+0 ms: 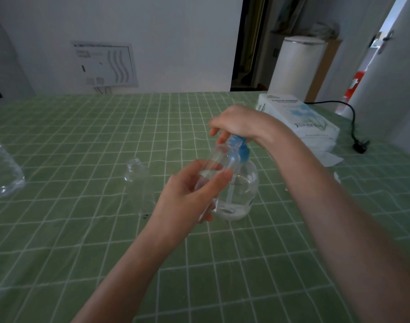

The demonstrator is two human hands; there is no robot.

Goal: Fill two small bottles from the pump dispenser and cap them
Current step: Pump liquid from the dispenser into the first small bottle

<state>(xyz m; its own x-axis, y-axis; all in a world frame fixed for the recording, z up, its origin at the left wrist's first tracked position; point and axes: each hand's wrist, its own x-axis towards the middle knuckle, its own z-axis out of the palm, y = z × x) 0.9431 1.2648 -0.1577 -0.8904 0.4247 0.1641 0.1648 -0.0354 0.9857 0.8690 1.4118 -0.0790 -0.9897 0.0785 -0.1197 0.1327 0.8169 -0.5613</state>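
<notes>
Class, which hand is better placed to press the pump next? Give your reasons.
The right hand: it sits over the top of the blue pump, while the left hand is busy holding the small bottle beside the spout.

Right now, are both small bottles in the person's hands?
No: the left hand holds one bottle, while the other bottle stands alone on the cloth.

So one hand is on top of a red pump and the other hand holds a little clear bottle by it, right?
Nearly. The pump is blue, not red; the head view shows it. The rest is right: the right hand is on top of it, and the left hand holds a little clear bottle by it.
</notes>
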